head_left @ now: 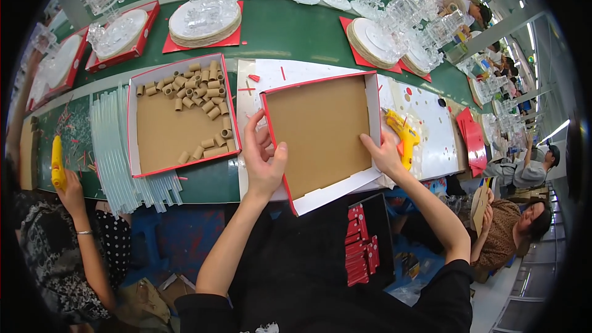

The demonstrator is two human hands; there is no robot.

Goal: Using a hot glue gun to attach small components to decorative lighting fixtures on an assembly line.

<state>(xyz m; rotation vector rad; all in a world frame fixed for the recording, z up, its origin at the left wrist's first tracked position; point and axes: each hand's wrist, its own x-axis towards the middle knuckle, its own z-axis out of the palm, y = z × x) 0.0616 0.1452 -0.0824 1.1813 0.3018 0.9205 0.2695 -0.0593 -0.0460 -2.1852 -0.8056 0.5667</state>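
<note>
A shallow cardboard box with a brown base, white inner walls and a red rim is between my hands, slightly tilted over the work surface. Its near wall slants outward, its white face showing. My left hand is at the left wall, thumb at the rim and fingers curled outside. With its thumb inside and fingers outside, my right hand grips the right wall. Just beyond that hand lies a yellow glue gun. Left of my left hand, a second red-rimmed box holds many short brown cardboard tubes.
Clear glue sticks lie in a bundle at left. A co-worker's hand holds another yellow glue gun. Round white boards with clear plastic pieces line the far side. Red cards lie below the table edge. Another person sits at right.
</note>
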